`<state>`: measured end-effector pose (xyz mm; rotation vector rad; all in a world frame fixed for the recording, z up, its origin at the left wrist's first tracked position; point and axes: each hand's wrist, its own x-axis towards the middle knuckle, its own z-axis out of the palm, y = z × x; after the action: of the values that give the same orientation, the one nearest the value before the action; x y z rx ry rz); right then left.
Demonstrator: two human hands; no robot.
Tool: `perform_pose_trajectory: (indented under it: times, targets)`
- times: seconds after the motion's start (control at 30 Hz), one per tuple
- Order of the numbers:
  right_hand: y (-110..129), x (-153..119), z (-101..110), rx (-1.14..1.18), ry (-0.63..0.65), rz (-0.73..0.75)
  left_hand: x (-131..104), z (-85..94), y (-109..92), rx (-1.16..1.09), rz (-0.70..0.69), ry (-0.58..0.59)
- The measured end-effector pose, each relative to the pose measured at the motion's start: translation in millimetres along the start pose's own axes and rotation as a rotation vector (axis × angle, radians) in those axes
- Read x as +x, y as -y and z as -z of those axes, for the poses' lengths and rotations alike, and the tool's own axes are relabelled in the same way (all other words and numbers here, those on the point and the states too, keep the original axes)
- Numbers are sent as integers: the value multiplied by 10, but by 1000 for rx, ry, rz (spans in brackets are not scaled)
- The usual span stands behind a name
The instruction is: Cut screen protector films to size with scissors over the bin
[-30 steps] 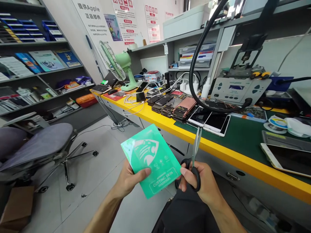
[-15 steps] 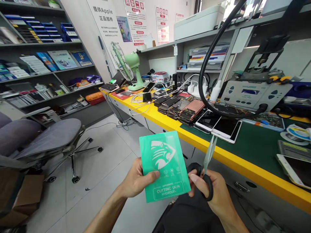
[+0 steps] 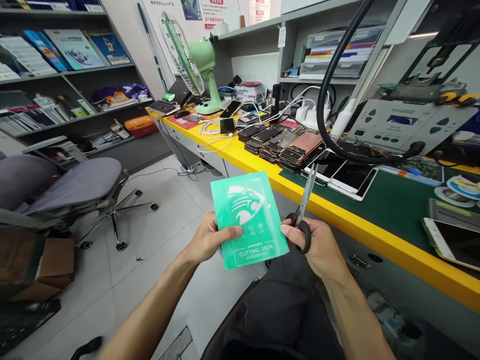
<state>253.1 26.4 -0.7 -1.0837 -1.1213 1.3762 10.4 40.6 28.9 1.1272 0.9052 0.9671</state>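
Observation:
A flat green packet (image 3: 249, 220) with a white animal-head logo and the words "CUTTING SKIN HYDROGEL" is held up over my lap. My left hand (image 3: 212, 237) grips its left edge, thumb on the front face. Black-handled scissors (image 3: 307, 192) are in my right hand (image 3: 317, 242), blades pointing up and nearly together. The right thumb touches the packet's right edge. The fingers behind the packet are hidden.
Ahead runs a yellow-edged workbench (image 3: 337, 220) with stacked phones (image 3: 296, 150), white-framed phones (image 3: 352, 177), white cables and a green fan (image 3: 204, 60). A black hose (image 3: 320, 100) curves above it. An office chair (image 3: 75, 185) and cardboard box (image 3: 54, 260) stand left.
The view has tilted down. Both hands, with the packet and scissors, appear higher in the picture. The right thumb now rests on the packet's edge, and the scissors have shifted closer to the packet.

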Motion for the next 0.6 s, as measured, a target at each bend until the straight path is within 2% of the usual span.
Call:
perform_pose_trajectory:
  times: [0.2, 0.33, 0.43, 0.5, 0.6]
  targets:
    - [33, -13, -73, 47, 44, -81, 18, -3, 1, 1, 6, -25]
    - [-43, 11, -102, 148, -77, -62, 25, -13, 13, -11, 12, -36]
    - [-104, 26, -154, 247, -178, -20, 3, -66, 52, -130, -16, 19]
    - [-141, 26, -209, 289, -233, 17, -19, -131, 120, -218, -37, 79]
    - [-213, 10, -311, 310, -328, 54, -35, -254, 263, -266, -55, 70]
